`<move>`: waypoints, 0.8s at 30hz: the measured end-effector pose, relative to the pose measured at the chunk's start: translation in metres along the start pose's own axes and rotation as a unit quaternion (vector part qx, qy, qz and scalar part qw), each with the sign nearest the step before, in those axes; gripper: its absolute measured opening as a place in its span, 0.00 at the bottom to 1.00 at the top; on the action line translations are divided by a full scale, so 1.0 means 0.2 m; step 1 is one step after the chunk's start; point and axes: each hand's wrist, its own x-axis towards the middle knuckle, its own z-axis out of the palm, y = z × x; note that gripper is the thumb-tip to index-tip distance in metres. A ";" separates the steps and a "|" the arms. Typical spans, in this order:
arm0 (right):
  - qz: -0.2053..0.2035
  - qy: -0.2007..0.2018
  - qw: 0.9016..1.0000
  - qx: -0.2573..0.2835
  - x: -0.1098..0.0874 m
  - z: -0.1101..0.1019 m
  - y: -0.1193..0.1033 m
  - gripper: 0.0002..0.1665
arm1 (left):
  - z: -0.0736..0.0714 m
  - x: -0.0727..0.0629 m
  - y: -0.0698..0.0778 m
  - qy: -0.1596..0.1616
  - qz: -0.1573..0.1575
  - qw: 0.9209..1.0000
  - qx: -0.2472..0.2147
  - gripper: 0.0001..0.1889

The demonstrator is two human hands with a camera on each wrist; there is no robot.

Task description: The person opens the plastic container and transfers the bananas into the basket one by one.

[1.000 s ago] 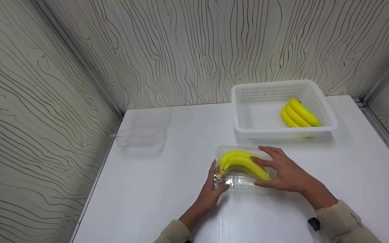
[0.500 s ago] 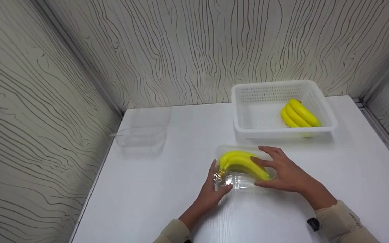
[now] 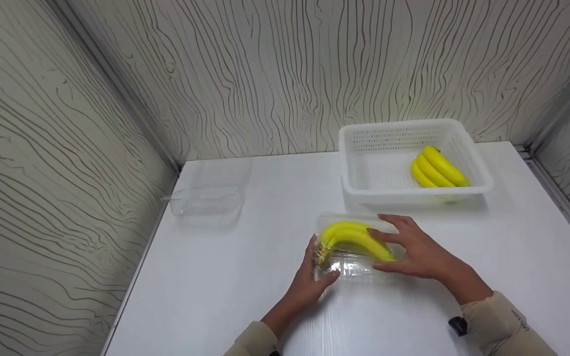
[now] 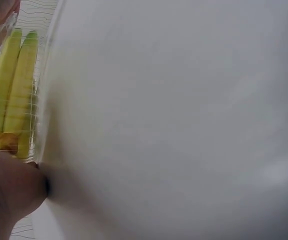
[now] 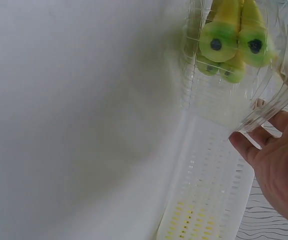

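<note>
A clear plastic clamshell box [image 3: 356, 269] with a bunch of yellow bananas [image 3: 359, 240] inside sits on the white table in the head view. My left hand [image 3: 309, 284] holds its left end, thumb along the near edge and fingers at the far side. At the other end, my right hand [image 3: 416, 252] spans the box with spread fingers, thumb low on the near side. Seen from the right wrist, the bananas' green tips [image 5: 234, 47] show through the clear wall. The stem end [image 4: 5, 142] lies toward my left hand in the left wrist view.
A white perforated basket [image 3: 416, 192] stands at the back right, with another banana bunch [image 3: 436, 168] in its right side. An open clear clamshell box [image 3: 206, 201] rests at the back left. Wood-grain patterned panels [image 3: 275, 74] enclose the table's back and sides.
My left thumb has slid slightly right along the near edge of the box. The stem end of the bananas now appears a little lower and farther left. My right hand stays nearly still.
</note>
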 end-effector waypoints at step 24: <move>0.034 -0.020 0.999 0.024 0.02 -0.02 0.00 0.49 | 0.00 0.01 0.01 -0.007 0.015 1.000 -0.022 0.53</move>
